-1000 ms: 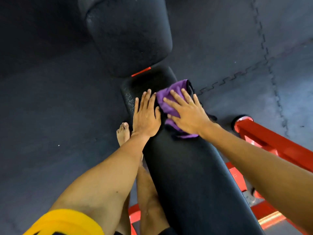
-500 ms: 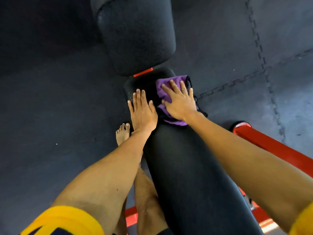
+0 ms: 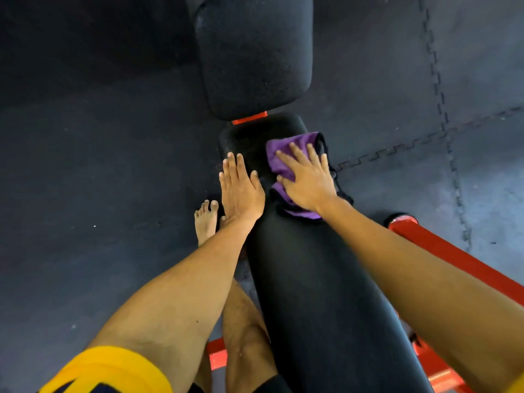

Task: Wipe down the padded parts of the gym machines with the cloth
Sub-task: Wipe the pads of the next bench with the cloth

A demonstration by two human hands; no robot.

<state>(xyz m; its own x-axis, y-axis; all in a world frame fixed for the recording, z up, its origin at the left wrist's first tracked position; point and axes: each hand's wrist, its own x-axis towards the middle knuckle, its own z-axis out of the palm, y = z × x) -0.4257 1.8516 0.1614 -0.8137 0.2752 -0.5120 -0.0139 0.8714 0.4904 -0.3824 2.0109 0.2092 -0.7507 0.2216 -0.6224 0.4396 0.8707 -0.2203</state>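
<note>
A long black padded bench back [image 3: 306,279] runs from the lower right up to the middle of the view. Beyond its far end lies a second black pad, the seat [image 3: 252,58], with a strip of red frame between them. A purple cloth [image 3: 286,154] lies on the far right part of the long pad. My right hand [image 3: 309,182] presses flat on the cloth, fingers spread. My left hand [image 3: 241,191] rests flat on the pad's left edge, beside the cloth, holding nothing.
A red steel frame bar [image 3: 453,259] runs along the right of the bench, more red frame showing below. My bare foot [image 3: 205,222] stands on the dark rubber floor mats [image 3: 99,165] just left of the bench. Interlocking mat seams cross the floor at right.
My right hand has slid the cloth toward the far end of the long pad and slightly back. The left hand stays flat on the pad's left edge.
</note>
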